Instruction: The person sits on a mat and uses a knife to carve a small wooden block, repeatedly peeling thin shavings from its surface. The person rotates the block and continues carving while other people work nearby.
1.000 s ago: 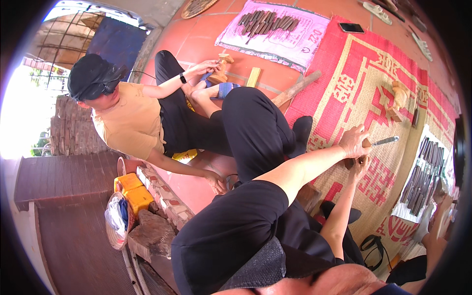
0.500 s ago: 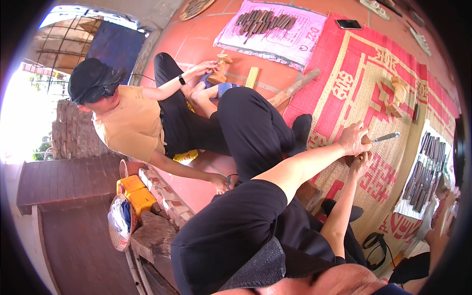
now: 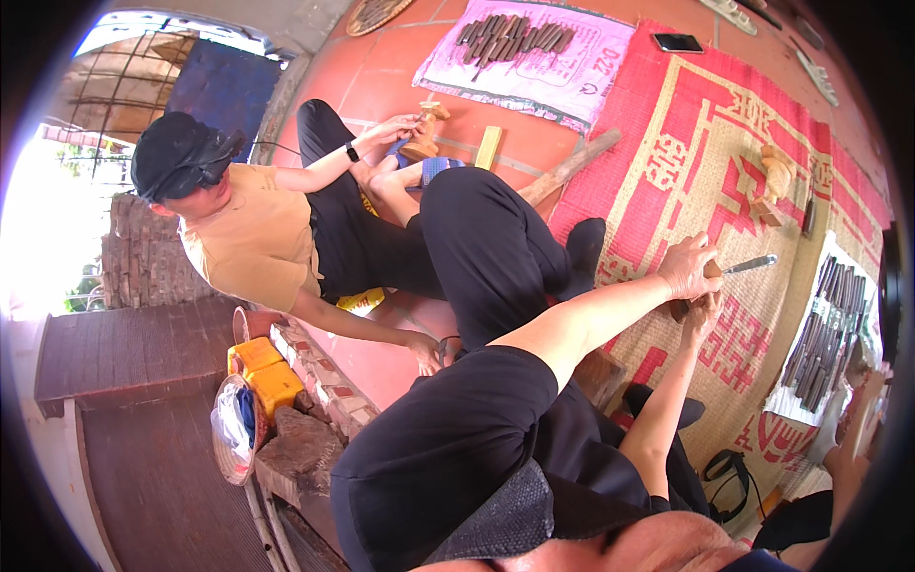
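Note:
Both my hands are close together over the woven mat. My left hand is closed around the wood-coloured handle of a carving tool, whose grey blade sticks out to the right. Just below it, my right hand has its fingers closed against a brown wooden piece, mostly hidden by the hands. Farther off on the mat stands a pale carved wooden figure, apart from both hands.
At left sits a person holding another carved figure. Carving tools lie on a pink sack, and more tools on a white cloth at right. A wooden stick, phone and yellow container are around.
The blade has shifted very slightly to the right. My hands stay together in almost the same place, with no change of grip to be seen.

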Demonstrator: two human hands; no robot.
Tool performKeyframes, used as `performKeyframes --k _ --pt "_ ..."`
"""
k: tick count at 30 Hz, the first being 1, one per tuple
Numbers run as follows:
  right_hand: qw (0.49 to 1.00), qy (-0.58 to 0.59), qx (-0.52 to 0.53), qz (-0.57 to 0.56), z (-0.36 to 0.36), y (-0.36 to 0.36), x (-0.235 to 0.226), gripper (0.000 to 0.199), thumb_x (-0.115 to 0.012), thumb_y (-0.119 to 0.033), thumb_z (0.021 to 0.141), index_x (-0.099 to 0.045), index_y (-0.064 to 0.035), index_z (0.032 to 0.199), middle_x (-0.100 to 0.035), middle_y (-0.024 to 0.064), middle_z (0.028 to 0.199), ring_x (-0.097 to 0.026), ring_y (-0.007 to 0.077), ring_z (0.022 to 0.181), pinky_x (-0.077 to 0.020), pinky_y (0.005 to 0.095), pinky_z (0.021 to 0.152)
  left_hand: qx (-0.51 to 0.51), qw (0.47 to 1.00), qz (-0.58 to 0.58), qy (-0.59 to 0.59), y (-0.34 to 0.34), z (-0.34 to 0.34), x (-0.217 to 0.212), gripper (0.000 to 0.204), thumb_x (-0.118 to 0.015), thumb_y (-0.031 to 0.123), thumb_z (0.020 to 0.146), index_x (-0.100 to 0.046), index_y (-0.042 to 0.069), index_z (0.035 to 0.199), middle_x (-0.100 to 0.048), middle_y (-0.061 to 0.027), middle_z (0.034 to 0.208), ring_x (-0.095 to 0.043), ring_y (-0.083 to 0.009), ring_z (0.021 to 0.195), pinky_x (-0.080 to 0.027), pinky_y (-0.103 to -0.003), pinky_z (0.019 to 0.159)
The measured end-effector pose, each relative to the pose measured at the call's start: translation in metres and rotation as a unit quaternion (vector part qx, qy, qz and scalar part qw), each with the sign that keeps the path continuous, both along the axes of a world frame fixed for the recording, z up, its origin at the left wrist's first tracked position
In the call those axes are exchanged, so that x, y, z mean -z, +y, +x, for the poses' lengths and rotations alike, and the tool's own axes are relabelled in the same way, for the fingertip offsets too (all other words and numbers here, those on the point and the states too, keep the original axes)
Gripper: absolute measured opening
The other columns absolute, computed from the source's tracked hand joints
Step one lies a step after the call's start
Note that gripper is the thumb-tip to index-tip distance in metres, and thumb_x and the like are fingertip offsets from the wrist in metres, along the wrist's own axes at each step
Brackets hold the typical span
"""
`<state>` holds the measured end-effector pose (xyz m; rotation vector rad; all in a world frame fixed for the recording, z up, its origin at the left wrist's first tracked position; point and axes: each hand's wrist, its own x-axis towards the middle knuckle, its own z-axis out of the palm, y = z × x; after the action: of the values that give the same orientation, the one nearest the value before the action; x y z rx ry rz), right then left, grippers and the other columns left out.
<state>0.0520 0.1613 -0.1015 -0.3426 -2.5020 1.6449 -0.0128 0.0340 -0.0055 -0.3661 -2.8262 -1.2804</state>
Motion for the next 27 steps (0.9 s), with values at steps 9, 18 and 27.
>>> performKeyframes --k 9,18,27 --pt "0.991 -0.006 -0.046 -0.125 -0.004 0.018 0.023 0.031 -0.070 -0.008 0.080 -0.064 -0.0027 0.110 -0.055 -0.0023 0.112 -0.054 0.0115 0.094 -0.0432 0.0276 0.083 0.002 1.000 -0.005 -0.001 0.006 0.005 -0.004 0.043 -0.070 0.040 0.066 -0.059 0.005 0.090 -0.051 -0.0116 0.098 -0.057 -0.0279 0.091 -0.050 -0.042 0.076" --pt "0.986 -0.044 0.049 -0.155 -0.009 0.041 0.036 0.029 -0.060 0.000 0.081 -0.061 -0.0012 0.111 -0.062 0.0052 0.094 -0.058 0.0119 0.082 -0.0470 0.0232 0.071 0.048 0.999 -0.015 -0.009 0.006 0.008 -0.008 0.048 -0.068 0.041 0.064 -0.062 0.006 0.096 -0.051 -0.0112 0.097 -0.056 -0.0272 0.091 -0.049 -0.041 0.077" --pt "0.988 0.016 -0.024 -0.154 -0.003 0.004 -0.004 0.029 -0.068 -0.011 0.080 -0.064 -0.0029 0.108 -0.057 -0.0004 0.095 -0.053 0.0112 0.084 -0.0425 0.0275 0.077 0.009 1.000 0.001 0.010 0.001 0.002 0.007 0.048 -0.069 0.042 0.064 -0.062 0.006 0.095 -0.051 -0.0114 0.097 -0.058 -0.0257 0.089 -0.050 -0.038 0.075"
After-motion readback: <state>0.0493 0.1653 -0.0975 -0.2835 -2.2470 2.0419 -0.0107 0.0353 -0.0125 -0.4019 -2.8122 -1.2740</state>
